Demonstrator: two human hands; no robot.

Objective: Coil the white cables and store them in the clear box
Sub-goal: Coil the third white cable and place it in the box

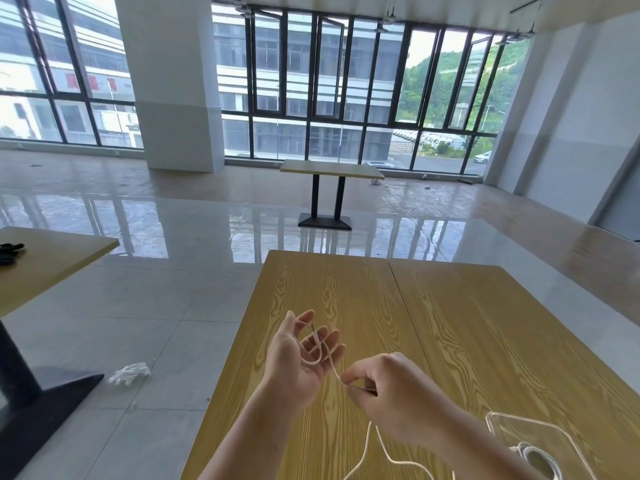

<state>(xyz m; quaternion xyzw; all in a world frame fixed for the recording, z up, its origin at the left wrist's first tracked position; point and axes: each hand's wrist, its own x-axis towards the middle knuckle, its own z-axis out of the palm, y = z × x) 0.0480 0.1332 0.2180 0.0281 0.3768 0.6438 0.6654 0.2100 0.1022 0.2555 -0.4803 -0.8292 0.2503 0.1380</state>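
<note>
Left hand [294,365] is palm-up w/ fingers spread & relaxed over the yellow wood-grain desk [346,289], near its left edge; a thin white cable [320,355] loops across the fingers, one end sticking up btwn them. Right hand [388,386], just beside it, pinches the same cable btwn thumb & curled fingers. From there the cable trails down toward the desk's near edge in loose waves. Clear plastic box [540,445] sits at the near right of the desk, partly behind the right forearm, w/ a coiled white cable [536,459] inside.
</note>
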